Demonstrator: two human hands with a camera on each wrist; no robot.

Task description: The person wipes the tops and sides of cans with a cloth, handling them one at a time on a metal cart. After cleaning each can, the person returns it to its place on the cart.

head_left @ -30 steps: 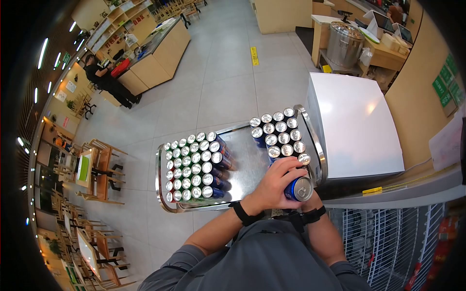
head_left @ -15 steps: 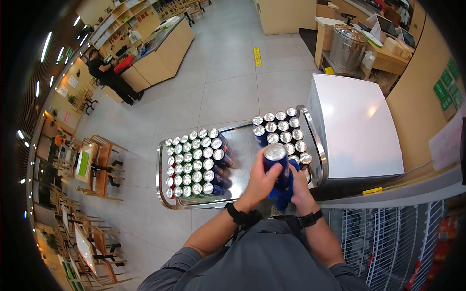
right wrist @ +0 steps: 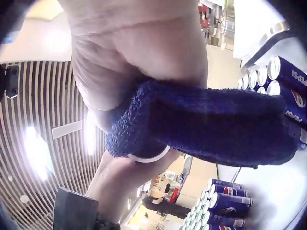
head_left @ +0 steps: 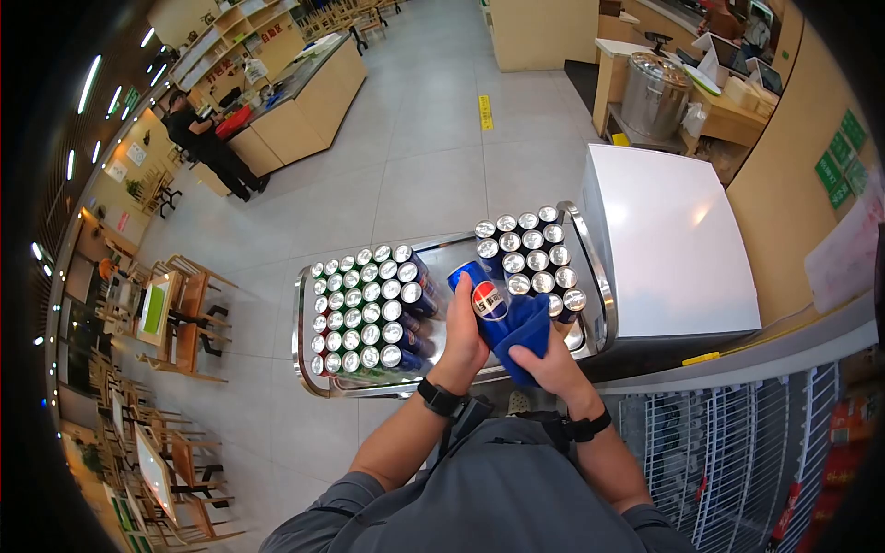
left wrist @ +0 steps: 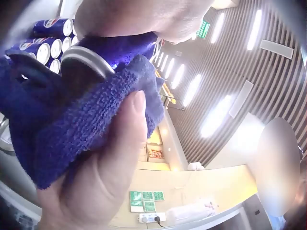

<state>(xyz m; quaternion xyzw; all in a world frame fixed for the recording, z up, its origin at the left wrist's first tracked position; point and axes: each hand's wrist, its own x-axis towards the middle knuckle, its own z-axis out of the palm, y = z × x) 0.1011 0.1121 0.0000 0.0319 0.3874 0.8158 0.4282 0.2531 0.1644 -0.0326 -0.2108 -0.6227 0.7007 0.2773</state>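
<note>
My left hand [head_left: 464, 334] grips a blue Pepsi can [head_left: 487, 297], tilted with its label up, above a metal cart [head_left: 297, 336]. The right hand [head_left: 556, 367] pinches a blue cloth [head_left: 527, 330] folded around the can's lower end. In the left wrist view, my left hand [left wrist: 144, 18] is across the top, and the right thumb presses the cloth [left wrist: 81, 120] by the can's rim [left wrist: 88, 56]. From the right wrist, the palm [right wrist: 139, 43] is over the cloth [right wrist: 220, 124], which partly hides the can's rim [right wrist: 152, 155].
Upright cans stand in a left block [head_left: 355, 309] and a right block [head_left: 530, 247] on the cart. A white-topped cabinet [head_left: 668, 240] is at the right, wire racks [head_left: 719, 461] at lower right. A person in black [head_left: 207, 143] stands by a far counter.
The can has moved left from near the right block and tipped from lid-up to label-up. My left hand moved with it; the cloth, hidden at first, now wraps its lower end.
</note>
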